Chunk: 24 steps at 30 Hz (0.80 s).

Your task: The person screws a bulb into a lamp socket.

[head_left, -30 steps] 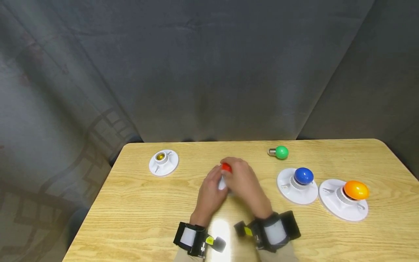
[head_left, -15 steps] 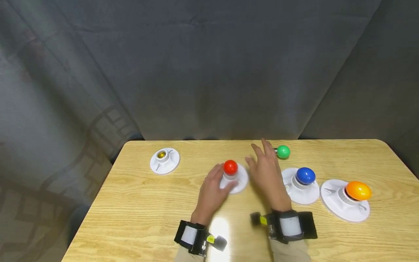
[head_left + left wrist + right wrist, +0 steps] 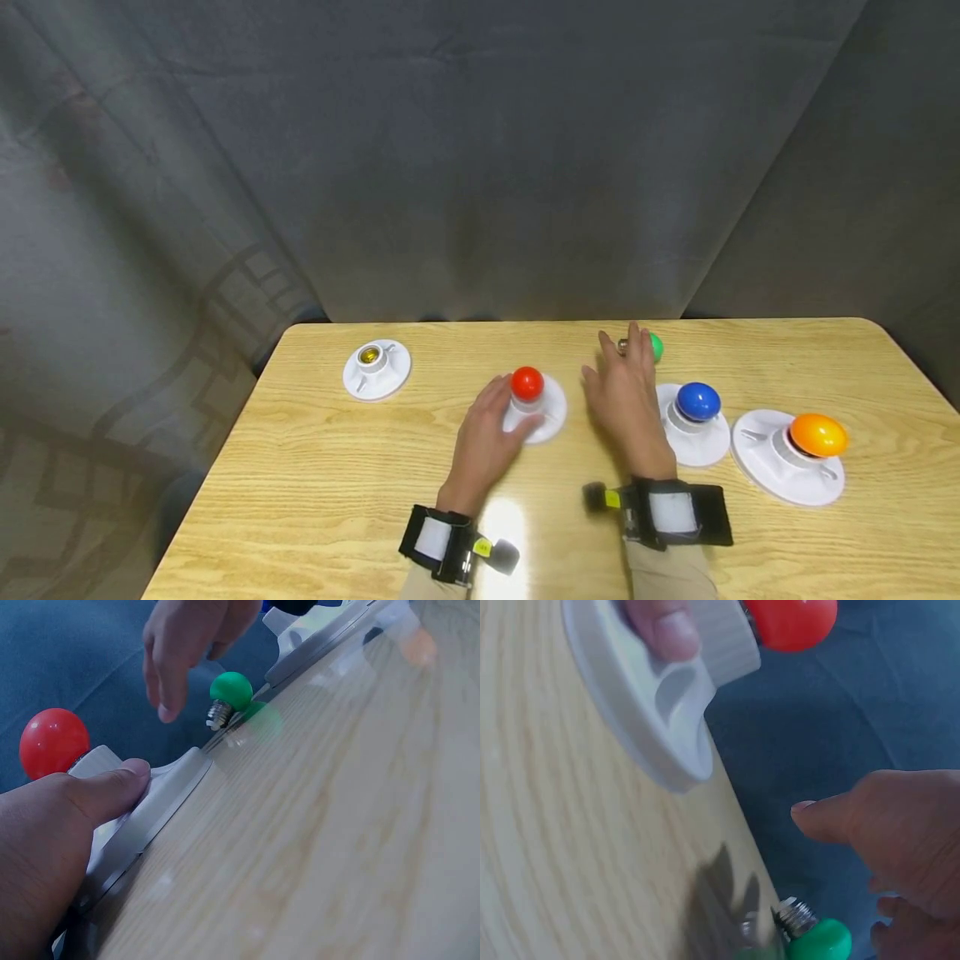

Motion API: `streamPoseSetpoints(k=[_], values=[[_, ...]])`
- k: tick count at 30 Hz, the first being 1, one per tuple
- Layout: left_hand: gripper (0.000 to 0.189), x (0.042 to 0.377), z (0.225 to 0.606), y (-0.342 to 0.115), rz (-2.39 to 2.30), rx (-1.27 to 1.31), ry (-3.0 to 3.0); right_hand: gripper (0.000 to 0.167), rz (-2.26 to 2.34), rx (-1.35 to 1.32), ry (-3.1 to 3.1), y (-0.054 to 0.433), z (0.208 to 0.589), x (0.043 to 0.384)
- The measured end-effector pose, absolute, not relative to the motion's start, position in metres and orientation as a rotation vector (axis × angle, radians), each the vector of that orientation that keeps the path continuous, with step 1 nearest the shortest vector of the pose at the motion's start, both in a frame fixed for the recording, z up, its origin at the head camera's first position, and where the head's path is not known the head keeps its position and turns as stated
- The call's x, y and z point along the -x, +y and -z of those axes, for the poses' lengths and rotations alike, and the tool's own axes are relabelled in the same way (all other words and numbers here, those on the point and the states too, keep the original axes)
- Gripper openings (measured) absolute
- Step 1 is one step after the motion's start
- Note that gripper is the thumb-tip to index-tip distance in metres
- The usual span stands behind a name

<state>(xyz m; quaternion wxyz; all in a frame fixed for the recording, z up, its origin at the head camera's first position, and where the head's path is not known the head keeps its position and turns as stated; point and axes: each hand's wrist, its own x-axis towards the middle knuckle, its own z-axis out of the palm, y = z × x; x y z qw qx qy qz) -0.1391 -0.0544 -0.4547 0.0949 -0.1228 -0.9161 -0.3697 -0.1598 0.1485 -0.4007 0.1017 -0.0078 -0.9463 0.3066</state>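
My left hand (image 3: 483, 442) holds a white round lamp holder (image 3: 553, 410) near the middle of the table, its thumb resting on the base in the left wrist view. A red bulb (image 3: 527, 383) sits upright in that holder's socket. Further right, my right hand (image 3: 628, 404) hovers with its fingers spread, apart from the holder. Below and behind its fingers lies a green bulb (image 3: 657, 347) on its side, partly covered in the head view. Its metal screw base (image 3: 219, 714) shows in the left wrist view, with a gap between it and the fingers.
To the right stand a white holder with a blue bulb (image 3: 698, 402) and one with an orange bulb (image 3: 818, 435). A holder (image 3: 390, 379) with a bare brass socket stands at the back left. A grey curtain (image 3: 480, 167) hangs behind the wooden table (image 3: 322, 500).
My right hand has let go of the red bulb and moved right, to above the green bulb. My left hand stays at the holder.
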Motion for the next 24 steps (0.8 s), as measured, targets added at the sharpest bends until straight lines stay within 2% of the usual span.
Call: streamPoseSetpoints(k=[14,24], values=[[0.063,0.139,0.454,-0.053,1.133,0.343,-2.737,0.056,-0.925,0.042,-2.814,0.156,0.414,0.162],[0.063,0.139,0.455,-0.054,1.141,0.338,-2.734,0.054,-0.945,0.240,-2.779,0.161,0.413,0.161]])
